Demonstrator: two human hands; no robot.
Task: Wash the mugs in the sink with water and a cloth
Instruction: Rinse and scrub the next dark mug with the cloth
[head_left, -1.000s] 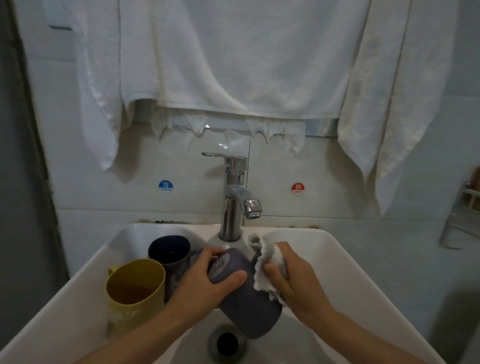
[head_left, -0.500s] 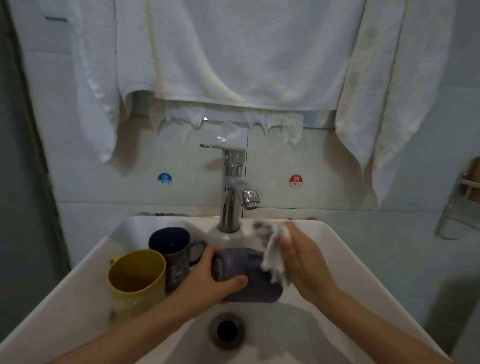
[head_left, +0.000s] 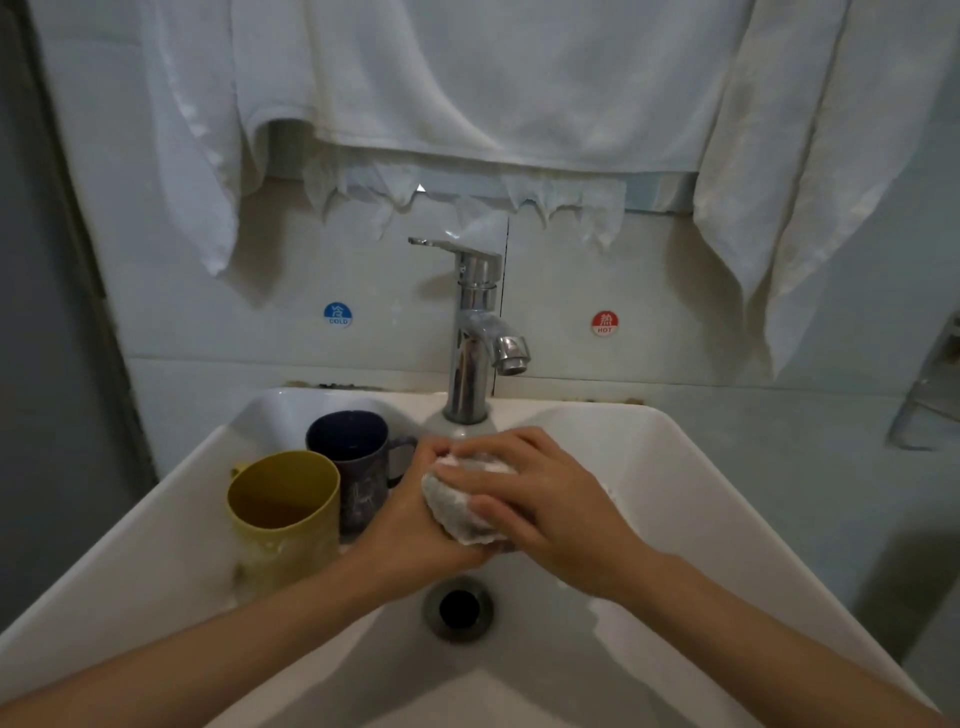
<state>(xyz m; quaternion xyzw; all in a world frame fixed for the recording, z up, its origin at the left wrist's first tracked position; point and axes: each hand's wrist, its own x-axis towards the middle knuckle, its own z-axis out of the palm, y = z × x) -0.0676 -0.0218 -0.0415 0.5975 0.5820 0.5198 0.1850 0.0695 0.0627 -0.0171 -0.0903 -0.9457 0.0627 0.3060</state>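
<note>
Over the middle of the white sink (head_left: 691, 499) my left hand (head_left: 410, 525) grips a dark grey mug from the left; the mug is almost wholly hidden under a wet white cloth (head_left: 462, 512). My right hand (head_left: 540, 499) lies over the cloth and presses it round the mug, fingers curled over it. A yellow mug (head_left: 283, 519) and a dark blue mug (head_left: 353, 462) stand upright at the sink's left side, touching each other. No water runs from the chrome tap (head_left: 475, 332).
The drain (head_left: 458, 608) sits just below my hands. White towels (head_left: 467, 83) hang above the tap. Cold (head_left: 337, 314) and hot (head_left: 604, 323) stickers mark the tiled wall. A metal rack (head_left: 930, 384) sticks out at the right edge.
The right hand has moved from the mug's right end to on top of it, wrapping the cloth over the mug. The mug was visible before and is now covered.
</note>
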